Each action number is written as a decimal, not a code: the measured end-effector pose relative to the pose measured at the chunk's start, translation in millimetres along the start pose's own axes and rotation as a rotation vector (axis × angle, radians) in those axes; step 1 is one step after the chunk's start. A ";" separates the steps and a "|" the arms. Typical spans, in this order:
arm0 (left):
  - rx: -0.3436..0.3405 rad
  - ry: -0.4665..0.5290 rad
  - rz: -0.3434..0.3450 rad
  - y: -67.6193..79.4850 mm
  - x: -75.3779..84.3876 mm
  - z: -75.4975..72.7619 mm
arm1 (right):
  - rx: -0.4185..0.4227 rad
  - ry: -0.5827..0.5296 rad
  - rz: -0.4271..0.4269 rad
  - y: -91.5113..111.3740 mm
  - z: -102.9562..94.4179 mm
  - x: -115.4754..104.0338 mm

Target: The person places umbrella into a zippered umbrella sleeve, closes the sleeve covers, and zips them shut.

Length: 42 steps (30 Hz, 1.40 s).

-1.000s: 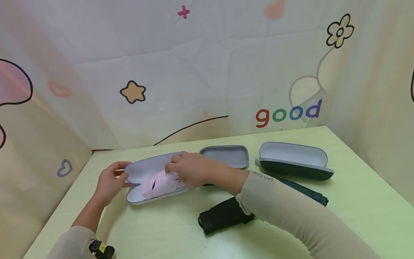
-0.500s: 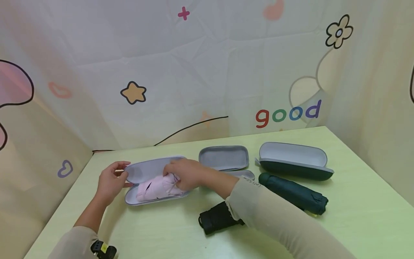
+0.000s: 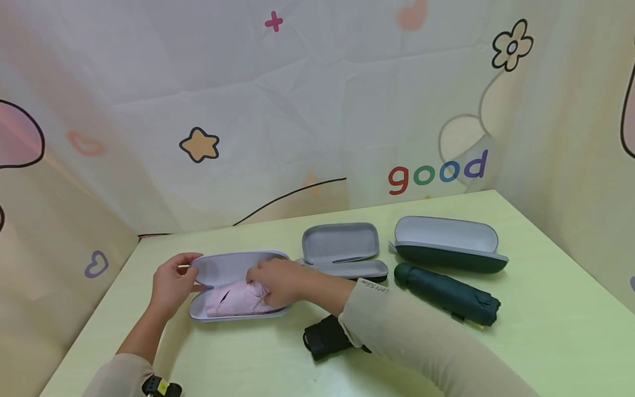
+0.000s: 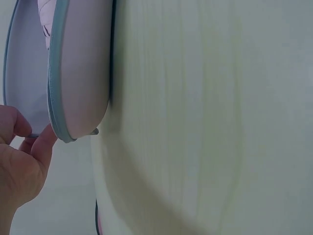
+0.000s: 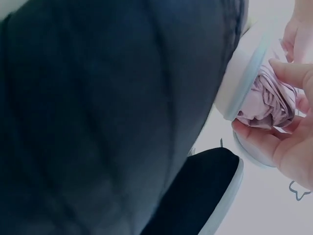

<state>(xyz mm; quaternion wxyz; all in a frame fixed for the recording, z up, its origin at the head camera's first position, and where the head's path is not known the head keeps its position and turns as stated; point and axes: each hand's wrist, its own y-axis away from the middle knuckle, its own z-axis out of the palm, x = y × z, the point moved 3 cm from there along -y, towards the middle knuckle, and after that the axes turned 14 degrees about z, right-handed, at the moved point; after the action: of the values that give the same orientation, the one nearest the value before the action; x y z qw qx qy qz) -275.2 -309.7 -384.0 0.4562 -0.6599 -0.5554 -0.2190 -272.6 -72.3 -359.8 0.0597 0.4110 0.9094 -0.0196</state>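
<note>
- On the pale green table (image 3: 238,353), left of centre, lies an open lilac hard-shell case (image 3: 233,270), long oval clamshell, smooth light lining, lid tipped back.
- Inside its lower half sits a folded pink umbrella (image 3: 233,299), soft crumpled fabric with thin dark lines.
- Right hand (image 3: 275,281) is on the right end of the pink umbrella, fingers curled round the bunched cloth; the right wrist view shows fingertips (image 5: 288,73) and thumb pinching the folds at the case rim.
- Left hand (image 3: 171,284) holds the left end of the lilac case, thumb and fingers curled on the lid edge; the left wrist view shows a finger (image 4: 46,142) touching the rounded rim at the case tip.
- Both forearms are in beige knit sleeves; a small black device (image 3: 161,387) sits at the left wrist.
- Just right of the lilac case is a grey case (image 3: 342,251), open, shorter and rectangular with rounded corners, felt-like lining, nothing visible in it.
- Further right is a dark green case (image 3: 448,245), open, long oval, pale lining, no contents visible.
- In front of it lies a dark green folded umbrella (image 3: 446,295), matte fabric, cylinder shape, rounded handle end toward the left.
- A black folded umbrella (image 3: 324,342) lies under the right forearm, partly hidden by the sleeve.
- Behind the table hangs a creased cloth backdrop (image 3: 317,110) printed with a star, flower, hearts and the word "good".
</note>
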 end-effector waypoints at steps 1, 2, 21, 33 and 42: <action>-0.001 -0.005 0.000 -0.3 0.4 0.1 | -0.008 -0.001 -0.003 -0.3 0.4 -1.0; -0.001 -0.007 -0.002 -0.6 0.7 0.2 | -0.016 -0.002 -0.005 -0.7 1.0 -2.1; -0.083 0.068 -0.018 0.7 2.6 1.5 | -0.017 -0.247 -0.050 22.9 -28.1 20.5; -0.284 0.219 0.058 1.5 6.3 -16.6 | -0.027 -0.369 0.208 23.8 -31.8 36.2; -0.363 -0.028 0.071 9.8 7.2 -24.1 | -0.102 -0.307 0.129 31.3 -17.7 17.9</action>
<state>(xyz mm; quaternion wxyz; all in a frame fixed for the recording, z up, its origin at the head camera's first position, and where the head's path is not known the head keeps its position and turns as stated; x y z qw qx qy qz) -258.8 -325.9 -370.0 0.3292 -0.7537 -0.4895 -0.2899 -262.5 -36.7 -344.0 0.2199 0.4573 0.8611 -0.0323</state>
